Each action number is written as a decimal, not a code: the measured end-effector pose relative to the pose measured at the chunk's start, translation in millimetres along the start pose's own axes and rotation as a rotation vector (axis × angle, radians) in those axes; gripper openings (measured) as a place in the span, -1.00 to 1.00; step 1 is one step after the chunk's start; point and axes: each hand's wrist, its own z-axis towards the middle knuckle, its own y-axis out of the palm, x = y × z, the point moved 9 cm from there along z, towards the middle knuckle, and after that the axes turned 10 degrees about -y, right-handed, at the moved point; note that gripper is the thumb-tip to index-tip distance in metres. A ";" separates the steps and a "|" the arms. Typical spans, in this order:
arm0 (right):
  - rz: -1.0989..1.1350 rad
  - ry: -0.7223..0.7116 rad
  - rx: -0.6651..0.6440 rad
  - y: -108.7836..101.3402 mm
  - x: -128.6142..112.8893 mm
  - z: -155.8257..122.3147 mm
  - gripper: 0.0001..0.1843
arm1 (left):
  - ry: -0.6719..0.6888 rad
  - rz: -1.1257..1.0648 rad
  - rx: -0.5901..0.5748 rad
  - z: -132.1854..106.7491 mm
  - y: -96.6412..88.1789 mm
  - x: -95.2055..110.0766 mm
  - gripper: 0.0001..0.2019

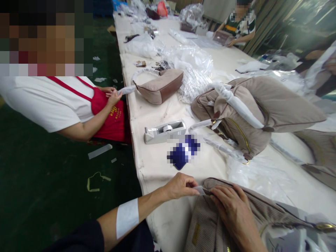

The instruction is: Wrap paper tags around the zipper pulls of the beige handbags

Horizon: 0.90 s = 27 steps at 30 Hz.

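Note:
A beige corduroy bag (pixel 207 227) lies at the near edge of the long white table (pixel 154 168). My left hand (pixel 181 185) pinches a small clear strip, likely tape (pixel 200 190), at the bag's top edge. My right hand (pixel 232 208) lies palm down on the bag just beside it, fingers together and pressing the fabric. A white strip is stuck along my left forearm (pixel 127 217).
A grey tape dispenser (pixel 164 132) stands ahead. Beyond it lie taupe handbags (pixel 252 112) with paper-wrapped handles, another bag (pixel 160 86), and clear plastic bags (pixel 194 70). A person in a red apron (pixel 112 115) sits at the left; another person (pixel 240 24) works at the far end.

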 end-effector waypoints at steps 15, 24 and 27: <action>0.432 0.299 0.119 9.9 19.3 -3.2 -0.40 | 0.015 -0.107 -0.031 30.7 20.9 18.1 -0.82; 0.273 0.307 0.176 12.6 26.4 -2.8 -0.53 | -0.087 -0.180 -0.010 30.4 19.7 10.4 -0.69; 0.288 0.352 0.173 12.6 26.1 0.4 -0.53 | -0.216 -0.312 -0.055 28.1 23.6 -6.0 -0.59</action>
